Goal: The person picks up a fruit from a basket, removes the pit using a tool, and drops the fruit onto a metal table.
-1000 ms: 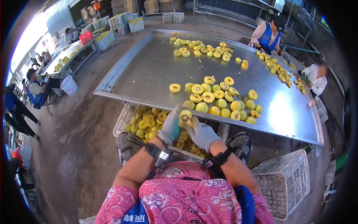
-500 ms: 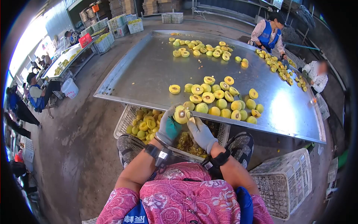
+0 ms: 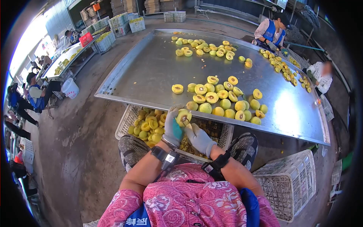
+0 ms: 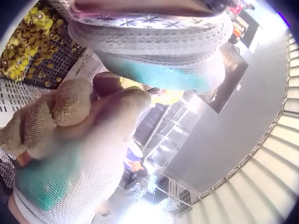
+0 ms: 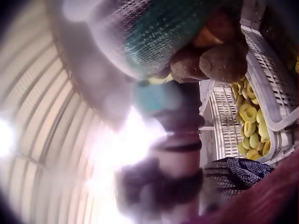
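In the head view my gloved left hand (image 3: pixel 173 128) holds up a yellow peach half (image 3: pixel 183 117), cut face toward me, with a brown stone at its centre. My gloved right hand (image 3: pixel 201 139) meets it from the right, fingers curled around a small tool (image 3: pixel 187 122) whose thin dark tip is at the stone. Most of the tool is hidden by the glove. Both hands are just off the near edge of the metal table (image 3: pixel 151 75), above a white crate (image 3: pixel 124 123) of peach halves. In the left wrist view, stones and scraps (image 4: pixel 32 46) lie in a dark basket.
Cut peaches (image 3: pixel 211 98) lie along the table's near side, with more at the back and right. An upright-sided white crate (image 3: pixel 287 185) stands at my right. Two people (image 3: pixel 272 34) work at the far right edge; others sit at a table on the left.
The peach half has shifted and turned slightly in my left hand. My right hand has drawn back, then moved in again with the tool at the stone.
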`<state>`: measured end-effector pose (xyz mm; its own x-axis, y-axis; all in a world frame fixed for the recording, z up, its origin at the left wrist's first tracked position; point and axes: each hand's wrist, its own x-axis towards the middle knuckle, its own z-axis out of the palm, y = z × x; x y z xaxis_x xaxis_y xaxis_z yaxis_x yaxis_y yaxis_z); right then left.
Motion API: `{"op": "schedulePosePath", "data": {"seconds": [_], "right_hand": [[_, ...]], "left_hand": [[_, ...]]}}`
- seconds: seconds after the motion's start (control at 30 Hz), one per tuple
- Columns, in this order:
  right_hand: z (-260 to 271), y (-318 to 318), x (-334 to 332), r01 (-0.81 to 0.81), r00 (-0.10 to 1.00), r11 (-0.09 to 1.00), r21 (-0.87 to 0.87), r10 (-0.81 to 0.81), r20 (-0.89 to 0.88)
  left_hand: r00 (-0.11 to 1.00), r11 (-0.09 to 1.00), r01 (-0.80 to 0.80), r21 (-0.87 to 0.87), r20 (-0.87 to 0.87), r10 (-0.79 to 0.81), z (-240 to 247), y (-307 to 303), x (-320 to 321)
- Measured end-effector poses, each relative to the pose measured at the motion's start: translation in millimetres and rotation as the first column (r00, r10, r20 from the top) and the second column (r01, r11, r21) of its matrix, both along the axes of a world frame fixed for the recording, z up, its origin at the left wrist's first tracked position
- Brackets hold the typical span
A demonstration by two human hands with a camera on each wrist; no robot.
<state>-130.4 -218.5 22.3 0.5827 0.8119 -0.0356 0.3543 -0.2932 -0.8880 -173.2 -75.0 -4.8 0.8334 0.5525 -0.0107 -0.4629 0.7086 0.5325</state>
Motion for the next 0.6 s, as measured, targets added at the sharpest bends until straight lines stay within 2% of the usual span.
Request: {"op": "schedulePosePath", "data": {"seconds": [0.1, 0.33, 0.5, 0.6], "right_hand": [[-9, 2, -1, 0.02, 1.0, 0.998, 0.066, -0.022, 0.021], [12, 4, 5, 0.075, 0.996, 0.993, 0.092, -0.079, 0.045], [6, 6, 4, 0.089, 0.995, 0.992, 0.087, -0.092, 0.035], [-6, 8, 6, 0.09, 0.996, 0.988, 0.127, -0.087, -0.034]], "left_hand": [[0.996, 0.995, -0.042, 0.095, -0.076, 0.049, 8, -3, 4], [0.999, 1.0, -0.02, -0.004, -0.041, 0.02, 11, -2, 6], [0.999, 0.998, 0.033, -0.052, -0.005, -0.033, 5, -1, 6], [0.996, 0.998, -0.063, 0.023, -0.057, 0.064, 9, -8, 6]]}}
